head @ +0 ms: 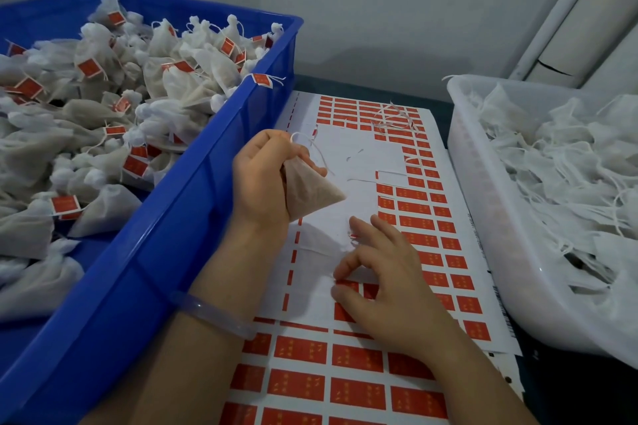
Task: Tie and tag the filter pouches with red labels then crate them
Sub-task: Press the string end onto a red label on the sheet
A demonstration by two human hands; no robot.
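The left hand (262, 179) grips a pouch (312, 195) by its neck, above the sheet (348, 155); the right hand (390, 290) pinches a red label (348, 285) on that sheet (thumb and forefinger); tagged pouches (193, 79) fill the blue crate (193, 203) at left; a white bin (483, 217) stands at right

A plain grey wall (379, 10) runs across the back. At the upper right a thin white pipe (563, 7) slants up against it, with a wider white casing (593, 24) just beside, cracked near its lower end. A dark tabletop (369, 86) shows below the wall
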